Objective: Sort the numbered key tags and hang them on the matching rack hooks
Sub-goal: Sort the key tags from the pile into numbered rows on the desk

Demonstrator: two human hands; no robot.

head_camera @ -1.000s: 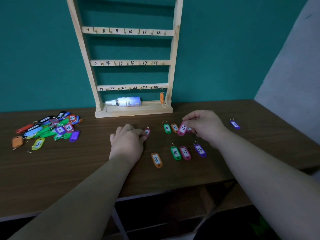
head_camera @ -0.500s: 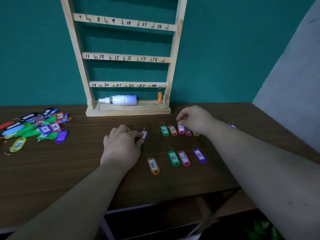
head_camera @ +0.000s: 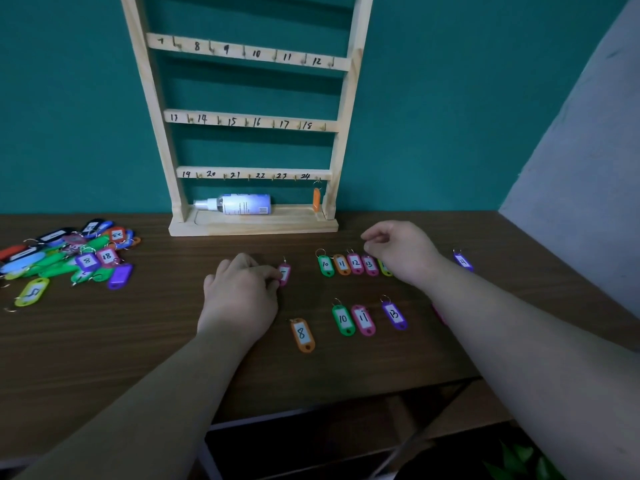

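- The table (head_camera: 104, 358) is brown wood. Its near edge and both ends run out of view.
- The rack (head_camera: 249, 121) stands at 12 o'clock from the left hand. Its top is cut off. Three rails read 7 to 12, 13 to 18 and 19 to 24. The hooks are tiny and hard to see.
- The right hand (head_camera: 401, 251) hangs just over the right end of the back row. Its fingers are loosely bent and nothing shows in them.
- The left hand (head_camera: 239, 292) lies palm down with bent fingers. Its tips pinch the pink tag (head_camera: 284, 273) at its 2 o'clock. The tag's number is blurry.
- The pile (head_camera: 69, 258) of tags lies at 9 o'clock from the left hand. Its left side is cut off and most numbers are covered.
- The bottle (head_camera: 242, 204) lies on its side on the rack's base. Its label is too small to read.
- The back row (head_camera: 355, 263), at 3 o'clock from the pink tag, reads 10, 11, 12, 13.
- The front row (head_camera: 343, 319), at 6 o'clock from the back row, reads 8, 10, 11, 13.
- The yellow tag (head_camera: 384, 268) ends the back row, half hidden under the right wrist.
- The purple tag (head_camera: 463, 261) lies alone at 3 o'clock from the right hand, number unclear.
- The orange tag (head_camera: 316, 199) hangs on hook 24, turned sideways, so no number shows.
- A pink bit (head_camera: 439, 313) peeks from under the right arm. I cannot tell what it is.
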